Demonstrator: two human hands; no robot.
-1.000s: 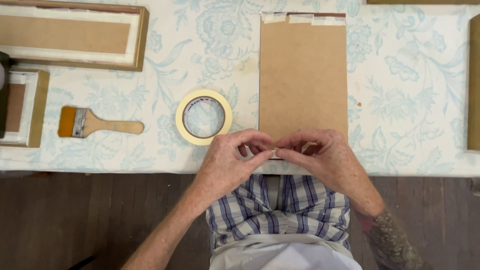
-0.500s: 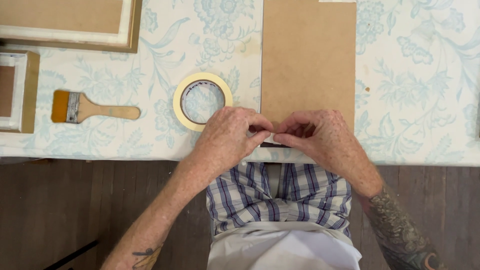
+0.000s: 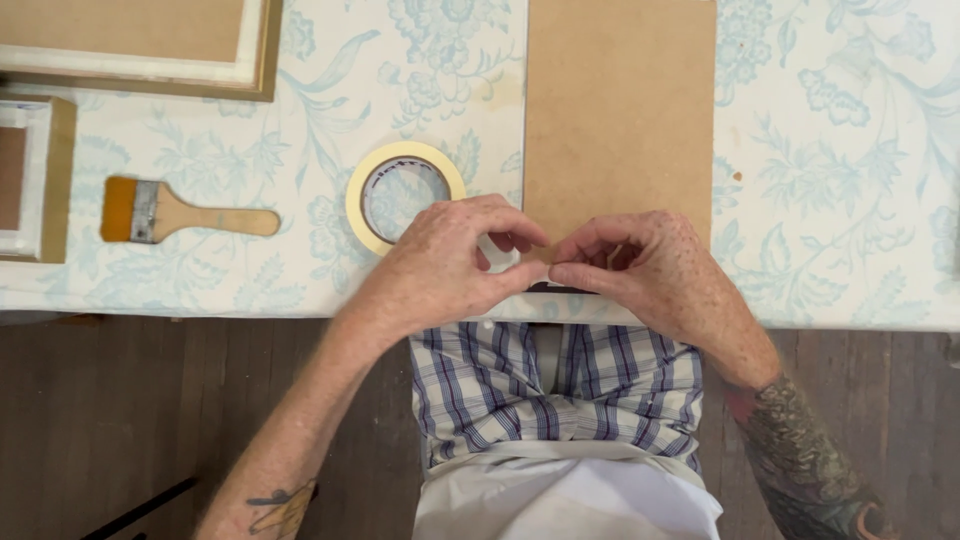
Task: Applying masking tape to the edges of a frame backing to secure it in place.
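Note:
A brown hardboard panel (image 3: 620, 110) lies flat on the floral tablecloth (image 3: 830, 200), its near edge close to the table's front. My left hand (image 3: 450, 260) and my right hand (image 3: 650, 270) meet fingertip to fingertip at that near edge, both pinching a pale strip of tape (image 3: 500, 255) with a thin dark edge below the fingers. A cream roll of masking tape (image 3: 402, 192) sits flat just left of the panel, partly behind my left hand.
A wooden-handled paintbrush (image 3: 185, 212) lies at the left. A framed backing board (image 3: 140, 45) sits at the top left, and a smaller frame (image 3: 35, 180) at the far left edge. A dark wooden floor (image 3: 150, 420) shows below the table.
The view has shifted so the panel, tape roll and brush sit higher in frame. My hands stay pinched together at the panel's near edge, with only small finger movement.

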